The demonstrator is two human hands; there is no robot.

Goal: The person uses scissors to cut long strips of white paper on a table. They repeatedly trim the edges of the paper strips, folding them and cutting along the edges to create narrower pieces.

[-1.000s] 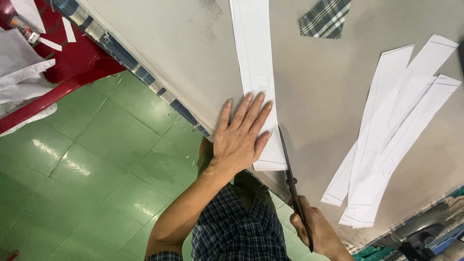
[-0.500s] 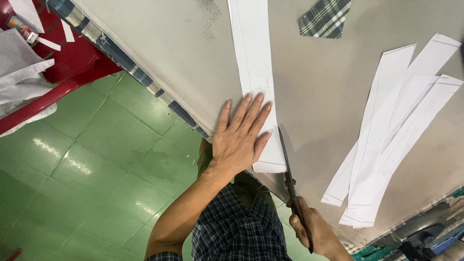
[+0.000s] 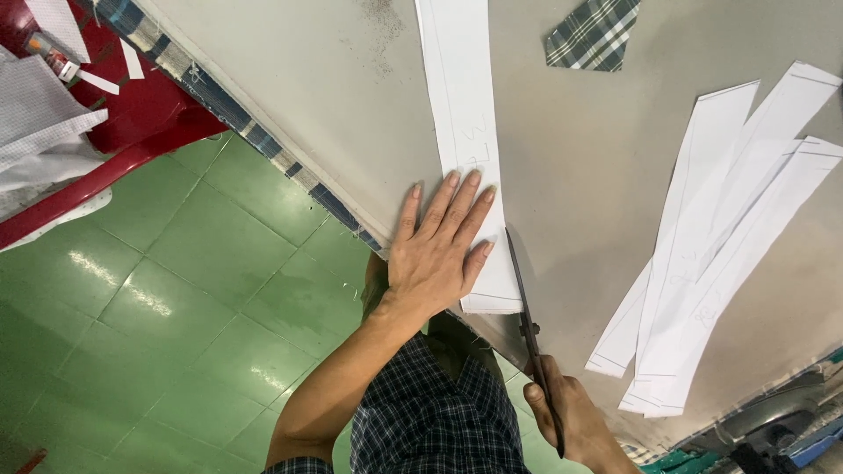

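Observation:
My left hand [image 3: 437,250] lies flat, fingers spread, on the near end of a long white paper strip [image 3: 464,114] that runs away across the grey table [image 3: 334,105]. My right hand [image 3: 575,421] grips black scissors [image 3: 525,316] whose blades run along the strip's right edge, just beside my left fingertips. The blades look nearly closed. A stack seems to lie under my palm, as layered edges show at the strip's near end.
A pile of several cut white paper strips [image 3: 720,246] lies to the right. A plaid fabric piece [image 3: 595,33] sits at the far side. A red chair [image 3: 132,132] with white cloth [image 3: 39,123] stands left on a green tiled floor [image 3: 176,316].
The view is almost unchanged; the scissors have crept slightly along the strip's right edge. My left hand stays pressed on the paper.

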